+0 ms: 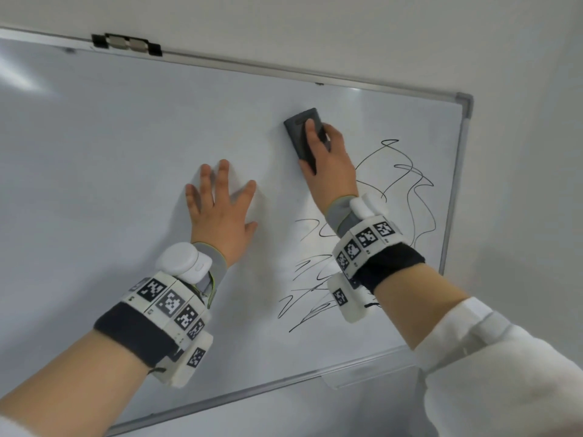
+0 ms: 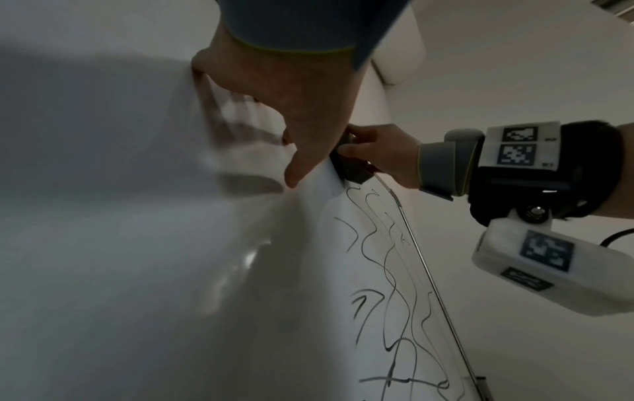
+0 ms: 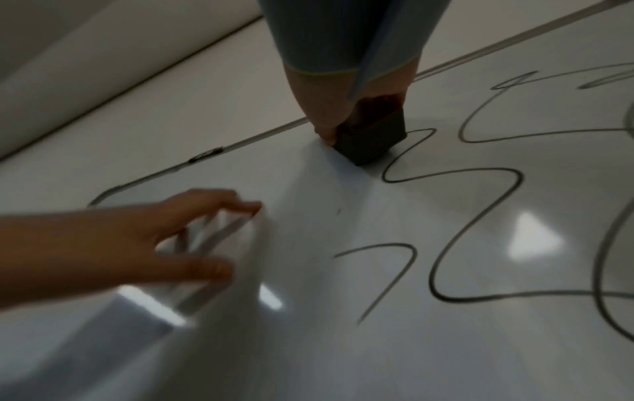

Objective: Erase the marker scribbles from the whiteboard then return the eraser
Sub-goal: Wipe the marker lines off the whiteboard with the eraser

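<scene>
A wall-mounted whiteboard [image 1: 126, 137] fills the head view, with black marker scribbles [image 1: 407, 190] over its right part. My right hand [image 1: 325, 152] grips a dark grey eraser [image 1: 298, 134] flat against the board, up and left of the scribbles. In the right wrist view the eraser [image 3: 372, 141] sits at the end of one black line [image 3: 456, 173]. My left hand [image 1: 220, 203] presses flat on the bare board with its fingers spread, left of the eraser. The left wrist view shows the left hand [image 2: 301, 114] on the board and the eraser [image 2: 350, 168] behind it.
A black and silver clip [image 1: 126, 44] sits on the board's top frame at the left. The metal frame's right corner [image 1: 463, 102] is close to the scribbles. A tray ledge [image 1: 362, 370] runs along the bottom edge. White wall surrounds the board.
</scene>
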Available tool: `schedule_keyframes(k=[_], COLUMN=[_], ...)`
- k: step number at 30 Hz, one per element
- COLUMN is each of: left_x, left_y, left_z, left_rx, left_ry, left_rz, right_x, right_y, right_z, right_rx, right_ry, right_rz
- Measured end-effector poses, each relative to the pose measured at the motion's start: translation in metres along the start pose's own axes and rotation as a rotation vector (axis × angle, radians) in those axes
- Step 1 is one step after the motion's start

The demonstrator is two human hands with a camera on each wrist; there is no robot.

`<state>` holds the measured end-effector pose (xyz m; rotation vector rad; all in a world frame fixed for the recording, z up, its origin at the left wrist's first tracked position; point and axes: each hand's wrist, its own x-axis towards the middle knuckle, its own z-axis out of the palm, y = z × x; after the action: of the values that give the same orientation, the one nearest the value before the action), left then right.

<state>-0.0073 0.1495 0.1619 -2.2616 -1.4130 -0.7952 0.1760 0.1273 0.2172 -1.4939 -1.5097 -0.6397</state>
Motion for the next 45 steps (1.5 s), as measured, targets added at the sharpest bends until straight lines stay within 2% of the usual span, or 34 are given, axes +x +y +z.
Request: schedule_keyframes(k=[3, 7, 10, 12, 15, 18, 23, 28, 34, 39, 42, 45], left_x=[0.001, 0.0, 0.002, 0.003, 0.003, 0.003, 0.004, 0.006, 0.005, 0.005, 0.006, 0.006], left_y=[0.003, 0.001, -0.002, -0.005, -0.007, -0.01, -0.012, -0.01, -0.009, -0.01, -0.011, -0.007], left_z=[0.006, 0.01, 0.01, 0.01, 0.012, 0.012, 0.011, 0.012, 0.013, 0.014, 0.015, 0.017], left_rx=[0.008, 0.015, -0.006, -0.017, -0.037, -0.04, -0.003, -0.015, -0.015, -0.007, -0.009, -0.01], left_ry=[0.021, 0.028, 0.025, 0.022, 0.039, 0.044, 0.011, 0.019, 0.027, 0.022, 0.021, 0.021], left_rz=[0.004, 0.008, 0.008, 0.004, 0.008, 0.007, -0.002, -0.01, -0.015, -0.011, -0.017, -0.027], right_x=[0.002, 0.014, 0.022, 0.02, 0.013, 0.014, 0.016, -0.002, -0.025, -0.013, -0.036, -0.07], right_y=[0.006, 0.024, 0.018, 0.004, -0.014, -0.011, 0.031, 0.033, 0.035, 0.054, 0.043, 0.032], right_z=[0.001, -0.007, -0.005, 0.002, 0.015, 0.016, 0.001, 0.008, 0.016, 0.006, 0.02, 0.038], right_rx=[-0.01, 0.004, 0.025, 0.036, 0.033, 0.029, 0.017, 0.043, 0.071, 0.128, 0.154, 0.157], right_ry=[0.004, 0.063, 0.088, 0.075, 0.039, 0.038, 0.117, 0.136, 0.085, 0.151, 0.166, 0.12], right_rz=[-0.056, 0.085, 0.153, 0.102, -0.053, -0.091, 0.108, 0.101, -0.015, 0.14, 0.104, 0.023])
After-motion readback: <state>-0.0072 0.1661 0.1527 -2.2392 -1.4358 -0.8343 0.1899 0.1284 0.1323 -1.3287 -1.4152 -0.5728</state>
